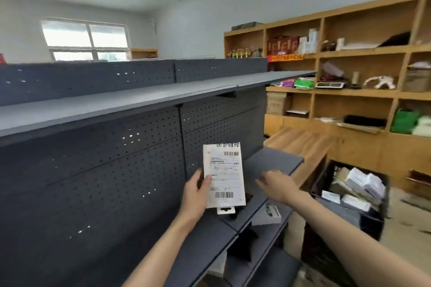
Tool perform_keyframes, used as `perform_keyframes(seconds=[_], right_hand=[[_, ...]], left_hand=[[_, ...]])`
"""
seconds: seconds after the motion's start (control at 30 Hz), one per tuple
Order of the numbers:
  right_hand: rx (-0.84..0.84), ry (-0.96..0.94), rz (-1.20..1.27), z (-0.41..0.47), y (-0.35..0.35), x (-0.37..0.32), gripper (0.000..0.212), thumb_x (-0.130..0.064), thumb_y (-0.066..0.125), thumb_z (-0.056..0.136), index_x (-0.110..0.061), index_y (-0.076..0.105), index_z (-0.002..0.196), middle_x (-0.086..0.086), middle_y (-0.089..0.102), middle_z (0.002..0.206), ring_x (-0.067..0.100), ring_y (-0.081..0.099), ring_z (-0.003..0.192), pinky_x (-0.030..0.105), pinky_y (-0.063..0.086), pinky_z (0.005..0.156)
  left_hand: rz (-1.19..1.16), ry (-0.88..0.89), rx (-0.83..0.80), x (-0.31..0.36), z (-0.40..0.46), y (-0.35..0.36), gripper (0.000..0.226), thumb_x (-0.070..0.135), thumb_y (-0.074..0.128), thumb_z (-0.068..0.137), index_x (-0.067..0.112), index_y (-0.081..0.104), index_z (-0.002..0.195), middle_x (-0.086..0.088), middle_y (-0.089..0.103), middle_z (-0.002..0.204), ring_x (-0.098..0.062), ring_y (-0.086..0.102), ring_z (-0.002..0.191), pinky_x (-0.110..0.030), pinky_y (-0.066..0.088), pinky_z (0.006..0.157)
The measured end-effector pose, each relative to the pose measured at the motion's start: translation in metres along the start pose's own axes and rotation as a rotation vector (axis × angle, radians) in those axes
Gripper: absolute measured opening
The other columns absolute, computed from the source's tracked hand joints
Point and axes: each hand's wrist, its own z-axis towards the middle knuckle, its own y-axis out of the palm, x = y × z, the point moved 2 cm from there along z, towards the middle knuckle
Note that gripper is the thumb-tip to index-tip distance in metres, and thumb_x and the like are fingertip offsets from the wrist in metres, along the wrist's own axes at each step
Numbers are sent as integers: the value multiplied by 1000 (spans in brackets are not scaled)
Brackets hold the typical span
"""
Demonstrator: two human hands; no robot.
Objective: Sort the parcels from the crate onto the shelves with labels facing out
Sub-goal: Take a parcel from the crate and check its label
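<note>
My left hand [195, 191] grips a flat white parcel [224, 176] by its left edge, upright, its shipping label with two barcodes facing me. The parcel stands in front of the dark grey pegboard shelf unit [116, 165], above its middle shelf [272, 163]. My right hand [277, 185] hovers just right of the parcel with relaxed fingers, holding nothing. A dark crate [373, 219] at the lower right holds several white and brown parcels [356, 185]. A small boxed parcel [271, 214] lies on a lower shelf below my right hand.
The long grey top shelf [130, 102] runs across the view. A wooden cubby unit [363, 90] with assorted goods fills the right wall, with a wooden counter [300, 146] below it. A window [86, 39] is at the back left.
</note>
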Motion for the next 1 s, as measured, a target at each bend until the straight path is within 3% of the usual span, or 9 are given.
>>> perform_keyframes(seconds=[0.1,0.17,0.23,0.3,0.47,0.6,0.67,0.87,1.0], right_hand=[[43,125,-29,5,-16,75,40,-39,40,101,-13,49,73,6,56,79,29,60,83,35,46,63],[77,211,-52,6,-29,127,42,-40,41,101,-10,51,72,6,56,70,26,57,67,35,47,56],[96,297,-65,7,-45,180,42,-40,42,101,-10,51,73,7,57,71,23,52,62,34,43,54],[107,376,-58,9,-61,230,43,-42,42,100,-12,51,71,5,57,74,25,55,68,36,47,61],[136,539,-47,17,-85,342,38,-43,42,100,-17,53,75,5,59,84,29,59,83,35,42,69],[169,624,-64,16,-89,402,34,-43,41,99,-16,60,91,6,64,97,28,61,90,36,46,75],[183,655,-80,18,-88,428,37,-44,39,100,-15,62,96,7,64,101,28,61,93,38,47,78],[152,722,-116,39,-76,485,34,-40,40,100,-14,63,103,7,63,105,26,59,95,38,50,80],[116,744,-101,74,-66,509,34,-42,42,99,-15,61,108,7,61,109,25,58,97,43,53,83]], left_hand=[[-19,-5,-107,-3,39,71,25,20,50,105,25,64,125,10,75,111,-5,72,97,-28,58,87],[-45,-4,-173,-2,62,123,25,19,49,106,22,63,126,8,75,110,0,72,85,-19,58,75],[-68,10,-227,2,84,174,27,16,48,106,18,62,129,9,74,111,-1,72,91,-17,57,73],[-61,20,-295,6,108,224,27,15,49,105,16,62,129,8,73,111,-2,71,95,-19,58,76],[-40,81,-410,18,161,338,21,10,48,105,17,62,119,1,73,109,5,71,81,-14,55,64],[-69,109,-528,15,189,416,31,11,46,105,38,58,116,25,73,98,2,71,93,-17,56,67],[-90,74,-553,6,201,448,29,16,47,106,37,59,122,15,74,106,-9,72,99,-22,59,70],[-99,46,-616,-25,238,511,27,20,45,107,32,59,126,11,73,111,-4,73,92,-22,59,67],[-115,14,-647,-50,274,538,31,21,46,106,29,57,134,5,72,116,-12,72,97,-32,62,74]])
